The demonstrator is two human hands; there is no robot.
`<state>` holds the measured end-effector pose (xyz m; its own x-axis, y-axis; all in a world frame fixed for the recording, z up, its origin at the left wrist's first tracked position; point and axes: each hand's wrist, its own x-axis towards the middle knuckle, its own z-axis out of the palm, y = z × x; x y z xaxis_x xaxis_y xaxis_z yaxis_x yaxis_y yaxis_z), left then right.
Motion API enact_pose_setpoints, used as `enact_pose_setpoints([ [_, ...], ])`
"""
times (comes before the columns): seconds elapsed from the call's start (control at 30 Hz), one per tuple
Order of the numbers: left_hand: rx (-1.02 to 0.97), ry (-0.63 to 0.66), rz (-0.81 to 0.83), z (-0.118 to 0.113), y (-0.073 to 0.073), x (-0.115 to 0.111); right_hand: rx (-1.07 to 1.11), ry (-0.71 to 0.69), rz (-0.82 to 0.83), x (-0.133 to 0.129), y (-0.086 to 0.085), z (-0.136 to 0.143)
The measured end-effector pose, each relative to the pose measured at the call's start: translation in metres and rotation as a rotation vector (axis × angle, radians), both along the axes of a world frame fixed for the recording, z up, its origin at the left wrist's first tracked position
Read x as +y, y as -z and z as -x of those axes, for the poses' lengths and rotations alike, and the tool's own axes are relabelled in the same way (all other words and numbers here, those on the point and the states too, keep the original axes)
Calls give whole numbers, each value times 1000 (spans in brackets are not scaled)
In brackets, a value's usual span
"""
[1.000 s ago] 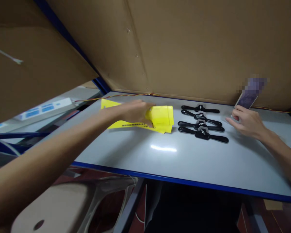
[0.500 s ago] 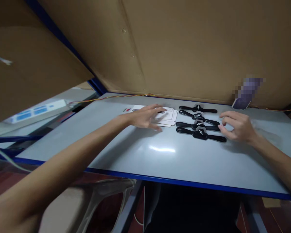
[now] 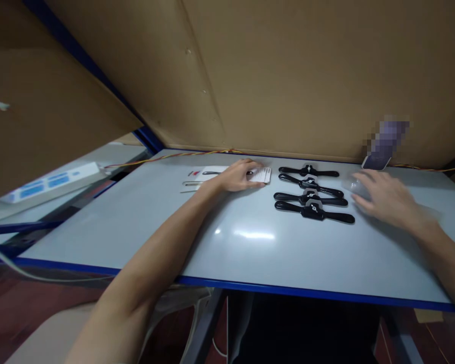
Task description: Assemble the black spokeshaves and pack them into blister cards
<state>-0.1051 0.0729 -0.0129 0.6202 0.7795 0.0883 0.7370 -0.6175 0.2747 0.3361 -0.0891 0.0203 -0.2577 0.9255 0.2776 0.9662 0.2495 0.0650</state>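
My left hand (image 3: 238, 175) is on a small stack of white printed cards (image 3: 264, 175), its thumb at the near edge and its fingers at the far edge of the top card. The cards carry a tool picture and a red mark, partly hidden by the hand. Right of them, several black spokeshaves (image 3: 314, 210) lie in a column, handles pointing left and right. Just beyond their right ends, my right hand (image 3: 389, 197) is blurred by motion, its fingers around a clear plastic shell (image 3: 356, 186).
A purple phone-like object (image 3: 379, 156) leans against the cardboard wall (image 3: 288, 91) at the back. Yellow and red wires (image 3: 197, 152) run along the rear edge. A white power strip (image 3: 56, 179) lies off to the left. The blue table edge (image 3: 250, 287) is in front.
My left hand has shifted right and closed around the top card, and the cards under it now lie offset to the left. My right hand has moved right and now has a clear shell in it.
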Motion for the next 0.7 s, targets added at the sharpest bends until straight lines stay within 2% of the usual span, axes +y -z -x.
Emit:
enact_pose_setpoints([
  [0.07, 42, -48, -9, -1, 1, -9, -83, 211, 79, 0, 1, -20],
  [0.1, 48, -49, -23, -2, 1, -14, -106, 265, 130, 1, 3, -27],
  [0.17, 5, 16, -68, -7, -1, -21, -119, 299, 166, 3, 8, -36],
  [0.27, -157, 162, -168, -19, -5, -33, -101, 263, 108, 8, 10, -34],
  [0.37, -276, 316, -310, -39, -5, -50, -59, 188, -21, 8, 2, -22],
  [0.47, -302, 442, -439, -64, -3, -72, 62, -15, -125, -1, -6, -4],
  [0.57, -249, 482, -449, -85, 0, -90, 134, -304, -33, -14, -4, 22],
  [0.63, -178, 500, -398, -94, 2, -96, 114, -369, 35, -22, 4, 40],
  [0.7, -107, 494, -330, -99, 2, -100, 91, -365, 87, -27, 12, 55],
])
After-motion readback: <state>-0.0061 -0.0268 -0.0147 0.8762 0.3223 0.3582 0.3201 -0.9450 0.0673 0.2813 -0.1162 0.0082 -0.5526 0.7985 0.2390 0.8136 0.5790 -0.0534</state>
